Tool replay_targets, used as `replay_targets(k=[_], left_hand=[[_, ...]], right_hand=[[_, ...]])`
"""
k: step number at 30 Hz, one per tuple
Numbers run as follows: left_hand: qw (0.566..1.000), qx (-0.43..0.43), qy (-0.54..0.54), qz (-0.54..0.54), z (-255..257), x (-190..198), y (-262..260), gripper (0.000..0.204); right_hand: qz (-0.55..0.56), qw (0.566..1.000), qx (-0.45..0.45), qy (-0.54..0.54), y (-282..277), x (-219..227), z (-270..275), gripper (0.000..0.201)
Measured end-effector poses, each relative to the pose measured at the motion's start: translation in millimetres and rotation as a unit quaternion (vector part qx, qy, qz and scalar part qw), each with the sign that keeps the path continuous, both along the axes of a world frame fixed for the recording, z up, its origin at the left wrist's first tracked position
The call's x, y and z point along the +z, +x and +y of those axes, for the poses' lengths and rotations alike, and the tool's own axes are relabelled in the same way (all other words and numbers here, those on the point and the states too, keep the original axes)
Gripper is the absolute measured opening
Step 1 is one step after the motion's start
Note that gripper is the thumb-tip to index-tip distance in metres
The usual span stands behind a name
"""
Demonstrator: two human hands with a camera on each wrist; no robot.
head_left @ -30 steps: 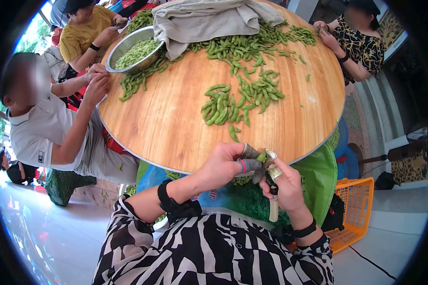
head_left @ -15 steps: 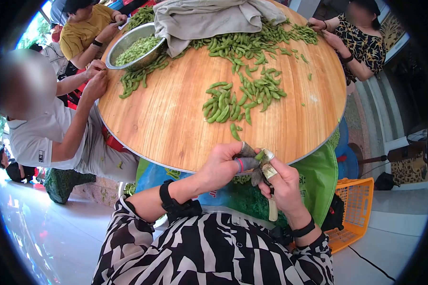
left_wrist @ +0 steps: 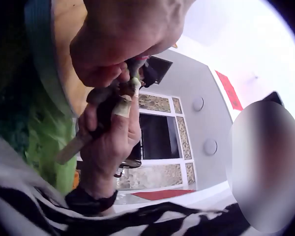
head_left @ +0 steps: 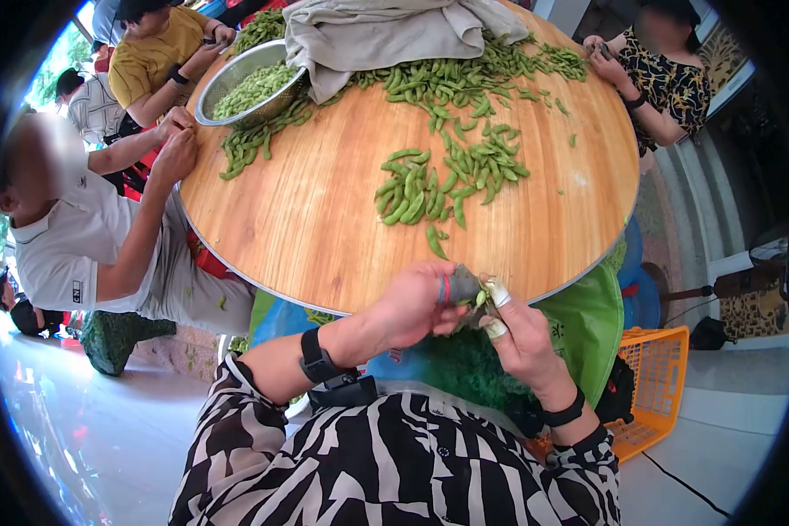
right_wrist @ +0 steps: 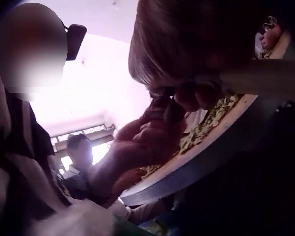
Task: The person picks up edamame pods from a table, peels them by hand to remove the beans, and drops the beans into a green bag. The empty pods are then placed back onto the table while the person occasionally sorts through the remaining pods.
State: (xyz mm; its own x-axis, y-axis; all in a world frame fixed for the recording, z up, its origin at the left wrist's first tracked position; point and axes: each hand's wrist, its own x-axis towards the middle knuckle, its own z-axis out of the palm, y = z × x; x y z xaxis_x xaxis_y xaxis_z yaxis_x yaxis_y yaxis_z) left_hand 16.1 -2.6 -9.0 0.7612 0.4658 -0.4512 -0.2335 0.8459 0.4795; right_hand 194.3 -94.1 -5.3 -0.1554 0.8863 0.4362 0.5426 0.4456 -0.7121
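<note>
Over the table's near edge, both hands meet at a small green edamame pod (head_left: 480,299). My left hand (head_left: 412,302) pinches it with fingers in grey finger covers (head_left: 462,286), one banded in red and blue. Opposite, my right hand (head_left: 530,340) has its thumb and a finger, wrapped in whitish tape, right at the pod. In the left wrist view, my right hand (left_wrist: 108,147) also grips a tool with a pale, stick-like handle (left_wrist: 71,150); its working end is hidden among the fingers. Several loose pods (head_left: 412,197) lie on the wood beyond the hands.
The round wooden table (head_left: 307,228) bears a bigger pod heap (head_left: 447,88), a grey cloth (head_left: 377,39) and a metal colander (head_left: 280,107) of shelled beans. Green plastic sheeting (head_left: 592,324) hangs below; an orange crate (head_left: 662,386) stands right. Other people sit around.
My left hand has turned, its fingers now folding lower around the pod. The right thumb and finger have spread apart. The pale handle has gone from the head view.
</note>
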Motion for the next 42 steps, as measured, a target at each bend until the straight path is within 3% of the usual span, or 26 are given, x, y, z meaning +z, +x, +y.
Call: replay_targets(k=[1,3,5,7,8,9,11,12,13,14,16,18,19,20,22,26,28,32,34,35,37,38,40,42], left_hand=[[1.000,0.000,0.001,-0.001,0,0,1,0.012],[0.978,-0.074,0.184,0.069,-5,-1,1,0.010],[0.969,-0.082,0.215,0.087,-8,-1,1,0.010],[0.958,-0.090,0.249,0.108,-11,2,-5,0.011],[0.912,-0.071,0.376,0.150,-12,6,-16,0.013],[0.846,-0.053,0.496,0.187,-11,12,-29,0.015],[0.611,-0.139,0.703,0.335,-2,49,-70,0.020],[0.509,-0.233,0.729,0.393,1,55,-93,0.020],[0.467,-0.338,0.686,0.445,2,68,-109,0.018],[0.465,-0.339,0.683,0.449,4,67,-113,0.018],[0.412,-0.270,0.757,0.429,8,65,-120,0.016],[0.448,-0.197,0.775,0.400,16,56,-95,0.021],[0.460,-0.150,0.790,0.376,21,49,-80,0.024],[0.460,-0.148,0.793,0.371,27,42,-65,0.024],[0.427,-0.086,0.858,0.272,38,26,-41,0.026],[0.404,-0.092,0.871,0.264,57,-2,-25,0.026],[0.476,-0.120,0.827,0.274,57,5,-24,0.028],[0.474,-0.141,0.811,0.312,53,5,-31,0.030],[0.539,-0.098,0.761,0.349,53,5,-32,0.023],[0.538,-0.098,0.761,0.349,50,6,-33,0.023],[0.679,-0.091,0.626,0.373,43,24,-31,0.024],[0.677,-0.092,0.629,0.371,39,21,-30,0.024],[0.863,0.008,0.461,0.206,30,14,-27,0.024],[0.883,-0.006,0.423,0.202,20,21,-26,0.024]], right_hand=[[0.031,0.999,-0.001,-0.035,2,2,-1,0.041],[0.062,0.996,-0.002,-0.071,0,3,-6,0.040],[0.176,0.969,-0.037,-0.170,-7,2,-7,0.037],[0.119,0.980,-0.037,-0.158,-9,12,-8,0.034],[0.059,0.987,-0.041,-0.145,-9,16,-8,0.032],[0.076,0.979,-0.034,-0.188,-3,2,-11,0.028],[0.051,0.974,0.015,-0.221,6,1,-13,0.025],[0.026,0.964,0.064,-0.256,8,1,-14,0.022],[0.000,0.958,0.088,-0.272,9,2,-14,0.020],[0.004,0.958,0.091,-0.271,6,2,-13,0.020],[0.112,0.941,0.064,-0.312,-3,4,-11,0.020],[0.081,0.950,0.059,-0.296,-4,9,-5,0.024],[0.142,0.941,0.048,-0.304,-4,8,-4,0.027],[0.201,0.928,0.036,-0.312,-2,8,-5,0.031],[0.208,0.914,0.040,-0.345,6,12,-9,0.036],[0.306,0.880,-0.007,-0.365,10,11,-17,0.036],[0.340,0.870,-0.011,-0.358,9,9,-19,0.036],[0.352,0.860,-0.005,-0.370,4,13,-12,0.036],[0.351,0.859,-0.003,-0.374,1,13,-10,0.037],[0.365,0.853,-0.005,-0.372,0,12,-9,0.038],[0.379,0.849,-0.007,-0.367,-4,12,-6,0.039],[0.393,0.840,-0.011,-0.375,-7,14,-4,0.041],[0.407,0.830,-0.019,-0.381,-14,17,-2,0.043],[0.436,0.826,0.008,-0.358,-19,21,0,0.044]])
